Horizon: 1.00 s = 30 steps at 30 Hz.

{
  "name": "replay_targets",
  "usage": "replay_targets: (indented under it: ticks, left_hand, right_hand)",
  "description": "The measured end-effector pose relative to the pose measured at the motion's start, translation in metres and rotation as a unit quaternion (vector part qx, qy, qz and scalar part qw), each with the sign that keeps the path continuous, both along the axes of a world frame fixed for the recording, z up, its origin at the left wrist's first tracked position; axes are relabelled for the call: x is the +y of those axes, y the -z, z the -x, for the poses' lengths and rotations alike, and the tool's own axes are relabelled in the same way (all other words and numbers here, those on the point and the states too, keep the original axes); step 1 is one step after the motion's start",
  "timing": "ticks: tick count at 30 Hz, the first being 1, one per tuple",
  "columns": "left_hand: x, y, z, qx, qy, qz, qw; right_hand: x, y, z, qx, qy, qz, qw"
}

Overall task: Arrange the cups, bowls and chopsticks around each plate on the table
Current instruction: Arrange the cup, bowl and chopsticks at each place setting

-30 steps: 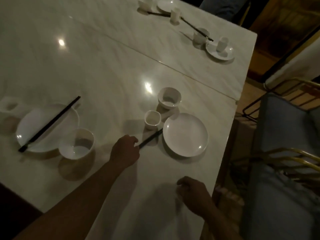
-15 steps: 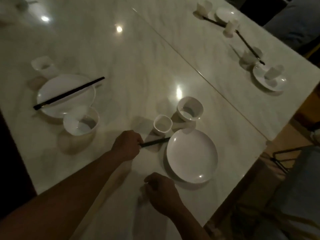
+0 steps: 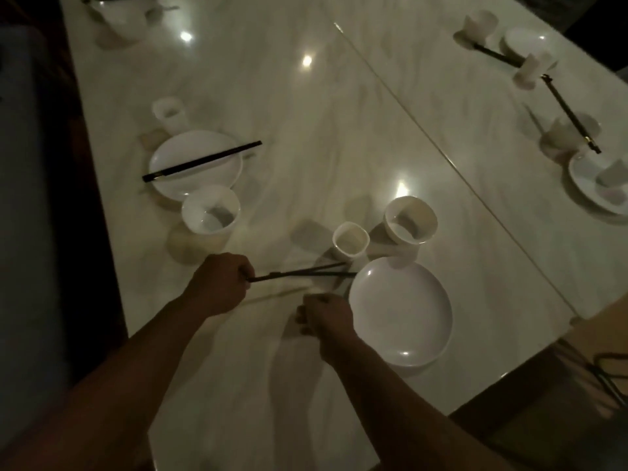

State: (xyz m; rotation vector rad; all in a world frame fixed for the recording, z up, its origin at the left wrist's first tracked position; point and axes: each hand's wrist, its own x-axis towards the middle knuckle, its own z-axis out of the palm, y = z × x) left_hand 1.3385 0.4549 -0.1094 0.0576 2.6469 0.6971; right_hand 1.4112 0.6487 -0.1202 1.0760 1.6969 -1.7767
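Dim, warm, noisy frame. Three white glare spots on the glossy table (image 3: 306, 130), probably from overhead lamps. Soft shadows fall left of the bowl (image 3: 409, 219) and cup (image 3: 350, 240). Far-right settings are smeared by blur. Edges bend, and the left side is near black.

The pale marbled desk (image 3: 306, 130) carries spots of lamp glare, and a straight seam (image 3: 441, 147) crosses it beyond the near plate (image 3: 401, 311). Just behind that plate stand a square cup (image 3: 350, 240) and a bowl (image 3: 410, 219). Black chopsticks (image 3: 292, 274) reach its left rim. Well left of it sit a second plate (image 3: 196, 164), a second bowl (image 3: 210, 212) and a second cup (image 3: 169, 110). Far right of it, past the seam, sits a third plate (image 3: 598, 180).
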Motion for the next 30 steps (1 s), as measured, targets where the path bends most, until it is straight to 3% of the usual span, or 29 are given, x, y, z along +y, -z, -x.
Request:
replay_targets:
  ticks: [9,14,20,25,30]
  left_hand:
    - [-0.072,-0.007,-0.044,-0.074,-0.134,-0.127,0.98]
    - [-0.077,-0.003,-0.05,-0.087,-0.18,-0.206,0.958]
    - [-0.057,0.004,-0.045,-0.097,-0.218,-0.228,0.944]
    - [-0.026,0.0,-0.045,-0.105,-0.233,-0.266,0.929]
    - [0.024,-0.01,-0.063,-0.141,-0.257,-0.357,0.887]
  right_hand:
    - [-0.017,0.01,0.053,-0.065,0.217,-0.017,0.974]
    - [-0.027,0.015,0.058,-0.075,0.238,-0.058,0.967]
    - [-0.041,-0.007,0.032,-0.128,0.117,0.043,0.984]
    - [-0.025,-0.036,0.002,-0.13,-0.085,-0.025,0.987]
    - [0.024,-0.055,-0.018,-0.138,-0.168,-0.022,0.976]
